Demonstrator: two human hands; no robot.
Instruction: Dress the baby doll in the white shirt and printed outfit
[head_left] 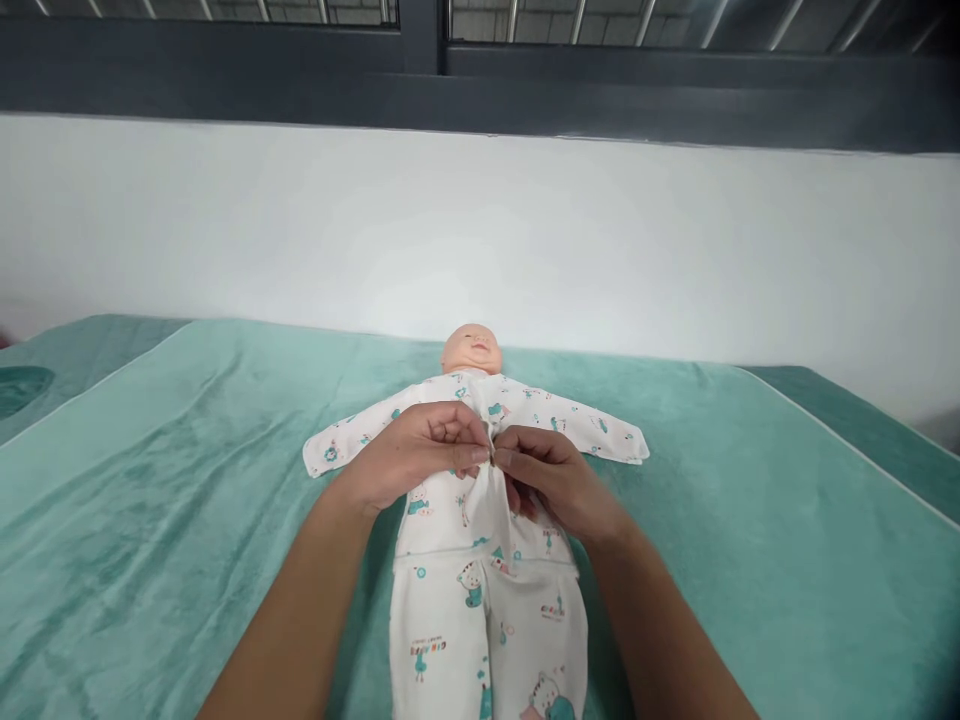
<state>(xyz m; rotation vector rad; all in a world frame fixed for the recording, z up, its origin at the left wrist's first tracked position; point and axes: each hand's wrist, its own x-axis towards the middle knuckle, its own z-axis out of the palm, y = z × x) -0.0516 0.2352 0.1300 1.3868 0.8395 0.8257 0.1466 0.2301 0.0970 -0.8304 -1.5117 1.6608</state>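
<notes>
A baby doll (471,347) lies on its back on a teal towel (187,480), head toward the wall. It wears a white printed top (525,405) with sleeves spread out and matching white trousers (457,640). My left hand (416,450) and my right hand (551,480) meet over the doll's chest. Both pinch the front edges of the top where they come together, fingers curled and closed on the fabric. The fastening itself is hidden under my fingertips.
The towel covers a padded green table (847,410) that runs up to a white wall (480,230). A dark window frame (480,80) with bars sits above the wall. A round hole in the table shows at far left (22,385).
</notes>
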